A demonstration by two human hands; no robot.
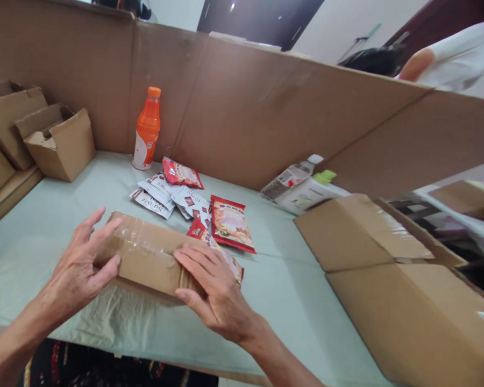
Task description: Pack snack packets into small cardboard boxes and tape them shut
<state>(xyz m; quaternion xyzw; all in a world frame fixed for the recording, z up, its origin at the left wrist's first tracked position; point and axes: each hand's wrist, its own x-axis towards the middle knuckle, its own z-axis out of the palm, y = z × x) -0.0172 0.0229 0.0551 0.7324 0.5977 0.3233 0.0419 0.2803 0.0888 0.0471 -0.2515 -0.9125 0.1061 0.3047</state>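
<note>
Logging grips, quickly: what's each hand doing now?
Left hand: open, at the left end of the taped cardboard box; contact unclear.
Right hand: holding the box's right end.

You get soft, fairly bright light over the tabletop (274, 269); tape glints on the near carton (145, 269), and the far dark panel (262, 21) shows small highlights. Faint shadow lies left of the right-hand boxes (387, 312). Toward your right edge, things stretch and blur.

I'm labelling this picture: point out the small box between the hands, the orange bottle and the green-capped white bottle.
Small box (148, 264), head view: its near face.
Orange bottle (148, 126), head view: its body.
Green-capped white bottle (307, 195), head view: its white side.
</note>
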